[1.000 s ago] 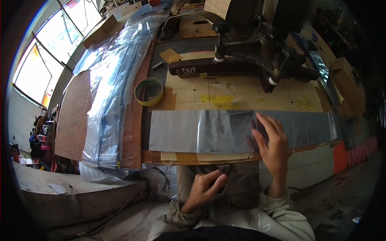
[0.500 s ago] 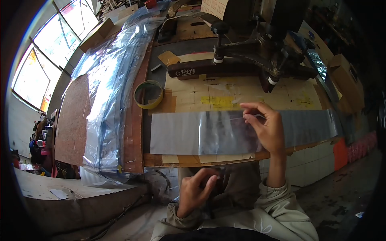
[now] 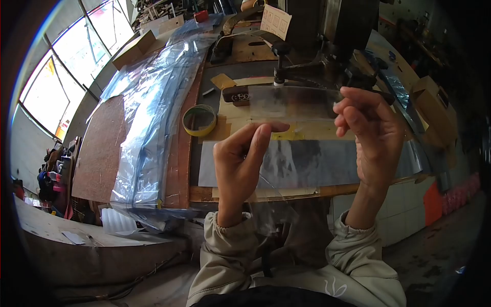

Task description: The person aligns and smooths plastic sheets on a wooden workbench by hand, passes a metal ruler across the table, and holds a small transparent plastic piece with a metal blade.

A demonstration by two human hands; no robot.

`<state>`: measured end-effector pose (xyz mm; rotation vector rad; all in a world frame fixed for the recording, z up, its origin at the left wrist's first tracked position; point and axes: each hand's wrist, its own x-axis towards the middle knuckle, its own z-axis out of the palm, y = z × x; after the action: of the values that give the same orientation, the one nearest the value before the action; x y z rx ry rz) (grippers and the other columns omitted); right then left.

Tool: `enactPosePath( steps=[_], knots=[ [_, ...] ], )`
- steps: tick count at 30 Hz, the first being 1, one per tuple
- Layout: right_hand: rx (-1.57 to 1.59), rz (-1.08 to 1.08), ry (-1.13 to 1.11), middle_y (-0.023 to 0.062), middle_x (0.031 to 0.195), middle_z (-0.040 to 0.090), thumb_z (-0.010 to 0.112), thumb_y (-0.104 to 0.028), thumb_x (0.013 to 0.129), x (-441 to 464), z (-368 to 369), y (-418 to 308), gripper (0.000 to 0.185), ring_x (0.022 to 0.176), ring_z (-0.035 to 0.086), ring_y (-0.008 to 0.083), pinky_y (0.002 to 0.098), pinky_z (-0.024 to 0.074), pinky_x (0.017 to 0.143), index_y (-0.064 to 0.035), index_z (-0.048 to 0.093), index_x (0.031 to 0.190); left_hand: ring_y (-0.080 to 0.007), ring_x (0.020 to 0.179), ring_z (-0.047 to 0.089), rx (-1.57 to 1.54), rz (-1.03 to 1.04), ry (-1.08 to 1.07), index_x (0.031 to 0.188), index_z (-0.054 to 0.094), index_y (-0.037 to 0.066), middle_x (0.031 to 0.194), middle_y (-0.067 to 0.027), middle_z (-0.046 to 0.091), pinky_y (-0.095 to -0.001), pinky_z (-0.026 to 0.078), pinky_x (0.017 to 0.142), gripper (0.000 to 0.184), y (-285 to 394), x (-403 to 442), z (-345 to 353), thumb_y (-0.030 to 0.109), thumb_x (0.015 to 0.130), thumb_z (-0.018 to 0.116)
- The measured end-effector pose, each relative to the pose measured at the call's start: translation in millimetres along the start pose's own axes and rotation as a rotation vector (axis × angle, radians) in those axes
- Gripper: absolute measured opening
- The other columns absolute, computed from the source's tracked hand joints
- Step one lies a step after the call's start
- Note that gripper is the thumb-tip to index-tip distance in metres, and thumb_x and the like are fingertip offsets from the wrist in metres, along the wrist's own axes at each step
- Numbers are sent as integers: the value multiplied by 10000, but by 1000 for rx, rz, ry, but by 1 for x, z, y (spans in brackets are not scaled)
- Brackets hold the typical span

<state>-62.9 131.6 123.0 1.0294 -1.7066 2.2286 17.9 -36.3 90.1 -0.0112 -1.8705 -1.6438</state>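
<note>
A thin clear plastic sheet (image 3: 296, 104) is raised between my hands, above the board, and its see-through lower part hangs toward my lap. My left hand (image 3: 236, 161) pinches it between thumb and forefinger; the exact grip point is hard to see. My right hand (image 3: 377, 135) has thumb and fingers closed on its right side. Below and behind the hands, a long strip of greyish, shiny plastic film (image 3: 312, 166) lies along the front of the table. Yellow marks (image 3: 286, 134) show on the pale board behind it.
A roll of yellow tape (image 3: 207, 131) lies left of the board. Further left is a stack of clear bluish plastic sheets (image 3: 153, 112). A dark machine bar (image 3: 236, 95) spans the board's back, partly behind the raised sheet. A cardboard box (image 3: 432, 102) stands at right.
Both hands have risen, the left from below the table edge and the right moving up and rightward. The clear sheet now shows between them. The view has shifted slightly.
</note>
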Motion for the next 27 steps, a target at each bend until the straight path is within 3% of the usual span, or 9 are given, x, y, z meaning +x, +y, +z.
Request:
enactPosePath(
  steps=[6, 9, 15, 22, 27],
  knots=[
    [-73, -99, 82, 94, 877, 662, 637, -40, 862, -5, 1, 5, 270, 764, 603, 99, 226, 490, 713, 27, 609, 1122, 14, 493, 308, 144, 11, 67, 934, 703, 7, 514, 77, 434, -197, 215, 448, 217, 10, 13, 10, 159, 939, 548],
    [-111, -157, 118, 95, 883, 668, 634, -37, 863, 3, -4, 2, 273, 765, 602, 96, 222, 486, 719, 20, 606, 1129, 13, 496, 321, 255, 22, -75, 914, 704, 14, 509, 71, 437, -201, 228, 443, 222, 8, 18, 4, 175, 935, 553],
    [-92, -230, 154, 108, 922, 675, 627, -37, 869, 30, -7, -2, 232, 785, 611, 102, 225, 491, 727, 17, 612, 1095, 8, 495, 300, 134, 230, -38, 875, 695, 7, 504, 72, 420, -214, 213, 445, 240, 13, 54, 7, 189, 936, 551],
    [-82, -224, 236, 114, 936, 673, 615, -30, 878, 22, 6, 0, 220, 828, 626, 113, 239, 501, 771, 24, 602, 1091, 7, 508, 280, 119, 259, 54, 840, 687, 10, 508, 80, 382, -213, 183, 454, 247, 20, 71, 9, 183, 939, 541],
    [-88, -263, 308, 79, 872, 664, 636, -24, 863, 23, 8, 8, 163, 808, 626, 104, 227, 506, 746, 20, 620, 1018, 9, 505, 331, 116, 185, -13, 823, 674, -2, 535, 54, 492, -206, 236, 448, 231, 21, 65, 10, 167, 921, 551]
  ],
)
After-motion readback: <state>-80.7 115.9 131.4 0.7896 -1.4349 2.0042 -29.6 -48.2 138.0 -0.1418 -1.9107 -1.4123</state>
